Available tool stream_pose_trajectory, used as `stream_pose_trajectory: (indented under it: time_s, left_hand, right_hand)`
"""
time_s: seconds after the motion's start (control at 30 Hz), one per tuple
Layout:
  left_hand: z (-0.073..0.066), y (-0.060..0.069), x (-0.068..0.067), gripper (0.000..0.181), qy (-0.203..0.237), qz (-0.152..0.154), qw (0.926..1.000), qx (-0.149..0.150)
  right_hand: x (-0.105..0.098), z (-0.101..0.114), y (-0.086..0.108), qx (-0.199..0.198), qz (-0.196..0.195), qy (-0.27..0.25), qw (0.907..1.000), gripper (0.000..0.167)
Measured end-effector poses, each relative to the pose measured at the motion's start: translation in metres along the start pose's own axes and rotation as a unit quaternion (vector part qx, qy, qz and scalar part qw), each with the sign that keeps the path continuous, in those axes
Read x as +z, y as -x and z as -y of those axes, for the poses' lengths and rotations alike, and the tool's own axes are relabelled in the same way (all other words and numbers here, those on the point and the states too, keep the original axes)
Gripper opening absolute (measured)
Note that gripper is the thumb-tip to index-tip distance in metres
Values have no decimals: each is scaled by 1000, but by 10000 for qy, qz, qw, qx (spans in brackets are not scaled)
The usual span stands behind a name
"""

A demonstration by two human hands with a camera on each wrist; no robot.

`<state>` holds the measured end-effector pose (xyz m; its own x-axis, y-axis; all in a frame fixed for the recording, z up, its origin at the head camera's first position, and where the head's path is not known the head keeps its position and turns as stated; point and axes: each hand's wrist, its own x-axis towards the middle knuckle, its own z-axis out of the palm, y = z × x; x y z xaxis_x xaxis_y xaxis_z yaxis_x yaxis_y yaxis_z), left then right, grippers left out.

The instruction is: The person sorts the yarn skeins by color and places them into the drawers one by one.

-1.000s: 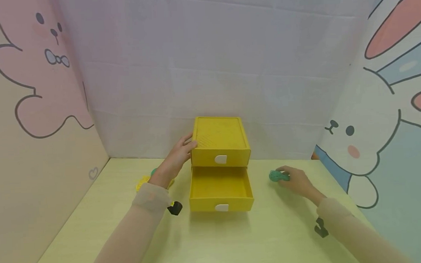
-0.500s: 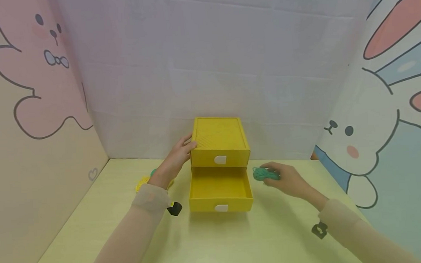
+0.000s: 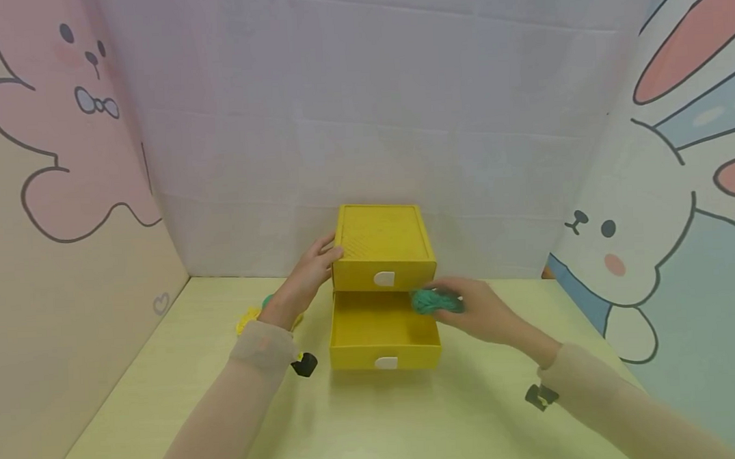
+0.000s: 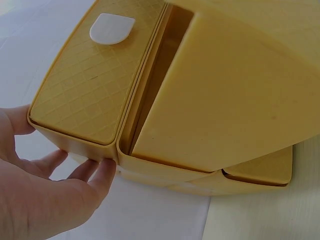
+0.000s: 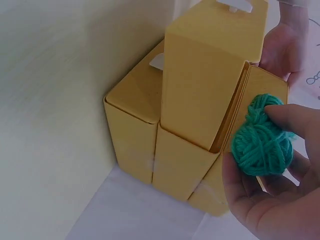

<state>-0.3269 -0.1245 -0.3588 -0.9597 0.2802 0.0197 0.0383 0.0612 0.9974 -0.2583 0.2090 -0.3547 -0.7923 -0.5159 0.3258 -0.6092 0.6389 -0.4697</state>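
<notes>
Green yarn [image 3: 427, 301] has travelled leftward with the right hand [image 3: 478, 310], from beside the yellow cabinet [image 3: 383, 232] to the right part of its pulled-out middle drawer [image 3: 355, 359]; thumb and fingers pinch it from one side, presumably to leave the bundle's rounder bulk clear. Against the cabinet's left side, the left hand [image 3: 308, 273] rests loosely extended fingers; its thumb lies on the top edge, likely bracing the cabinet while the drawer juts out.

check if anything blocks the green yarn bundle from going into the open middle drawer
Nothing visible does: the middle drawer is pulled out, open on top, with the green yarn bundle by its right side.
</notes>
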Motion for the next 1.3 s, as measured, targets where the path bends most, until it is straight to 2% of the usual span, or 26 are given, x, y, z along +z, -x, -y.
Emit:
stream_pose_trajectory:
  time_s: [0.13, 0.3, 0.6, 0.97, 1.3]
  left_hand:
    - [1, 0, 0, 66, -12, -2, 10000, 4]
    - [2, -1, -1, 66, -20, -12, 10000, 9]
    - [7, -5, -2, 67, -34, -24, 10000, 22]
    - [6, -5, -1, 66, -38, -75, 10000, 16]
    - [5, -4, 0, 66, -78, -58, 10000, 18]
  right_hand:
    - [6, 9, -9, -318, 50, -80, 9994, 39]
    - [19, 16, -21, -494, 344, -66, 9982, 37]
    - [42, 22, -37, -433, 954, -179, 9943, 35]
    - [69, 22, -52, -672, 1199, -273, 9901, 35]
    - [87, 20, -65, -449, 1489, -376, 9871, 35]
